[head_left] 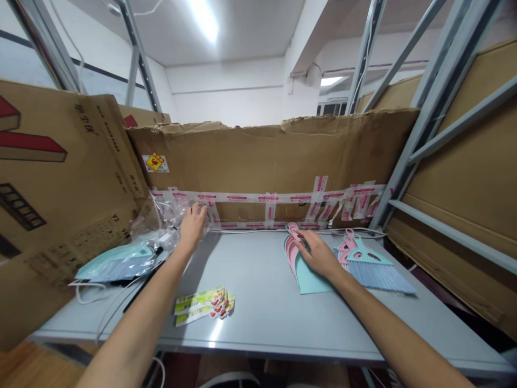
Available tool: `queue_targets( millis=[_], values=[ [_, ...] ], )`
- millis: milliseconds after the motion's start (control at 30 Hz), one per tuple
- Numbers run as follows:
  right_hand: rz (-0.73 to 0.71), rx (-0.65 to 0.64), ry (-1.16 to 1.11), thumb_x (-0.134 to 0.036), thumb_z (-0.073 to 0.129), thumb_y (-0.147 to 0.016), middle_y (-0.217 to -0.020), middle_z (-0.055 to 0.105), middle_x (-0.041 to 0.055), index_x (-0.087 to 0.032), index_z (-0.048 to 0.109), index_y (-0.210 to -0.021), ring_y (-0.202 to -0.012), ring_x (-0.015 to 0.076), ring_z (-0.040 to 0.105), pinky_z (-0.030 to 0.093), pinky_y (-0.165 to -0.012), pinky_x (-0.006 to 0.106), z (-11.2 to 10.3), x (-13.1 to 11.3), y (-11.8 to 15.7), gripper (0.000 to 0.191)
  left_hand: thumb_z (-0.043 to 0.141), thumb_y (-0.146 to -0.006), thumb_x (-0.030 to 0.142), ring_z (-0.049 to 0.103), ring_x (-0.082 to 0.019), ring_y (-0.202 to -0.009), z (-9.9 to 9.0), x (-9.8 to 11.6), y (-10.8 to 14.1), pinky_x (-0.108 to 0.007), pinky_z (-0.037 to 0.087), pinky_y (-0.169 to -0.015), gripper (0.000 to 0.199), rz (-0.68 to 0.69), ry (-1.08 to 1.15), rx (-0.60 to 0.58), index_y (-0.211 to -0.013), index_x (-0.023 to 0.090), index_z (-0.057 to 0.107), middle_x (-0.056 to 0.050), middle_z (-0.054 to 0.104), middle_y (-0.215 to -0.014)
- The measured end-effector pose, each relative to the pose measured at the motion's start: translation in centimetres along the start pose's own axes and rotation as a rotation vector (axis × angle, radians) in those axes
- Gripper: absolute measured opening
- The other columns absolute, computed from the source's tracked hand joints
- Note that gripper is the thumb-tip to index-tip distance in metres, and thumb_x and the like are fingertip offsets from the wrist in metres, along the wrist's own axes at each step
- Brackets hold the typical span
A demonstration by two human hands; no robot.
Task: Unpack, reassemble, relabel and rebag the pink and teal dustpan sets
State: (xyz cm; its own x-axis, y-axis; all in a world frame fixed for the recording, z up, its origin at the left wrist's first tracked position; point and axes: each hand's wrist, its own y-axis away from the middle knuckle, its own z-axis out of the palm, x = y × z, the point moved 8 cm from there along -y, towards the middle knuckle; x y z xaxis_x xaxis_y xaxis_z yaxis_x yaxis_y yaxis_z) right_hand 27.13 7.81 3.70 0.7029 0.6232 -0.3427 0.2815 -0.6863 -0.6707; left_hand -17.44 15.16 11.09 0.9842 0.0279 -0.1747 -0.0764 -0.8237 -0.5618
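My left hand [193, 226] is open, fingers spread, at the far edge of the table, touching or just at a crumpled clear plastic bag [172, 215]. Below the bag lies a teal dustpan in clear wrapping [117, 263]. My right hand [317, 254] rests on a stack of pink and teal plastic dustpans [309, 280], its fingers near their pink handles. To its right lies a teal-and-pink hand broom with pale blue bristles [375, 267]. Several printed paper labels [204, 307] lie fanned out between my hands, nearer me.
The grey table [262, 328] has its near edge just below my forearms. A torn cardboard sheet [262, 156] with red-printed tape stands along its far side. A white cable [258, 230] runs along the back. Cardboard boxes [60, 178] crowd the left; a metal shelf frame [440, 118] stands right.
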Motion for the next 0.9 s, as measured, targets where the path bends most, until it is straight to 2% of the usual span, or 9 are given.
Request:
queue_targets(
  millis=[133,200,267,367,467,567,667,767,900],
  values=[
    [0.010,-0.010,-0.028,-0.042,0.052,-0.115,-0.128,0.075,0.0145,-0.023,0.067,-0.145,-0.121,0.0333,0.070,0.057,-0.110,0.051,0.1,0.0,0.0,0.038,0.049,-0.104,0.009,0.053,-0.037,-0.138,-0.5,-2.4,-0.3,-0.047,0.049,-0.115,0.059,-0.051,0.013,0.026,-0.164,0.012,0.048,-0.021,0.045,-0.170],
    [0.016,-0.018,-0.048,-0.043,0.052,-0.115,-0.131,0.074,0.0144,-0.023,0.066,-0.145,-0.123,0.0329,0.070,0.056,-0.112,0.051,0.1,0.0,0.0,0.039,0.059,-0.107,0.030,0.054,-0.041,-0.139,-1.3,-3.1,0.0,-0.051,0.048,-0.119,0.067,-0.078,0.062,0.025,-0.168,0.010,0.042,-0.024,0.048,-0.168],
    [0.023,-0.026,-0.060,-0.044,0.051,-0.116,-0.131,0.074,0.0142,-0.024,0.066,-0.145,-0.122,0.0325,0.070,0.056,-0.112,0.051,0.1,0.0,0.0,0.039,0.064,-0.104,0.057,0.050,-0.046,-0.147,-2.9,-3.4,0.9,-0.057,0.042,-0.125,0.087,-0.092,0.131,0.037,-0.171,0.007,0.038,-0.027,0.048,-0.168],
    [0.038,-0.026,-0.068,-0.045,0.050,-0.116,-0.131,0.074,0.0142,-0.024,0.067,-0.145,-0.122,0.0329,0.070,0.057,-0.111,0.051,-0.2,0.1,0.0,0.040,0.059,-0.103,0.069,0.029,-0.047,-0.165,-6.4,-2.9,4.6,-0.061,0.029,-0.135,0.086,-0.043,0.190,0.102,-0.166,0.012,0.048,-0.023,0.043,-0.173],
    [0.051,-0.022,-0.074,-0.047,0.050,-0.116,-0.132,0.074,0.0144,-0.025,0.067,-0.145,-0.123,0.0336,0.070,0.056,-0.113,0.051,-0.2,0.2,0.0,0.040,0.047,-0.111,0.060,0.029,-0.038,-0.169,-8.3,-1.5,11.0,-0.058,0.028,-0.139,0.061,0.038,0.238,0.122,-0.157,0.022,0.059,-0.015,0.046,-0.173],
    [0.051,-0.022,-0.077,-0.047,0.051,-0.115,-0.133,0.074,0.0143,-0.025,0.067,-0.145,-0.124,0.0335,0.070,0.056,-0.113,0.051,0.0,0.1,0.0,0.041,0.046,-0.111,0.059,0.037,-0.037,-0.166,-6.2,-0.2,17.7,-0.059,0.035,-0.135,0.062,0.082,0.237,-0.047,-0.161,0.025,0.057,-0.016,0.045,-0.175],
    [0.048,-0.020,-0.084,-0.048,0.052,-0.115,-0.134,0.074,0.0144,-0.024,0.067,-0.145,-0.125,0.0336,0.070,0.056,-0.114,0.052,0.1,0.1,0.0,0.041,0.046,-0.110,0.063,0.037,-0.043,-0.166,-3.1,-0.3,21.6,-0.064,0.043,-0.128,0.067,0.000,0.207,-0.209,-0.161,0.021,0.059,-0.019,0.044,-0.177],
    [0.058,-0.015,-0.088,-0.048,0.052,-0.115,-0.134,0.074,0.0144,-0.024,0.067,-0.144,-0.124,0.0334,0.070,0.056,-0.113,0.051,0.0,0.4,0.1,0.041,0.048,-0.110,0.064,0.036,-0.045,-0.167,-2.4,-0.6,21.7,-0.068,0.043,-0.127,0.067,-0.049,0.186,-0.247,-0.161,0.022,0.060,-0.019,0.045,-0.177],
    [0.078,-0.008,-0.088,-0.049,0.052,-0.115,-0.132,0.074,0.0146,-0.024,0.066,-0.144,-0.123,0.0333,0.071,0.056,-0.111,0.051,-0.3,1.0,0.2,0.041,0.048,-0.112,0.061,0.042,-0.041,-0.164,-4.9,1.8,19.3,-0.067,0.037,-0.133,0.063,0.044,0.254,-0.168,-0.161,0.024,0.061,-0.016,0.050,-0.175]
  ],
)
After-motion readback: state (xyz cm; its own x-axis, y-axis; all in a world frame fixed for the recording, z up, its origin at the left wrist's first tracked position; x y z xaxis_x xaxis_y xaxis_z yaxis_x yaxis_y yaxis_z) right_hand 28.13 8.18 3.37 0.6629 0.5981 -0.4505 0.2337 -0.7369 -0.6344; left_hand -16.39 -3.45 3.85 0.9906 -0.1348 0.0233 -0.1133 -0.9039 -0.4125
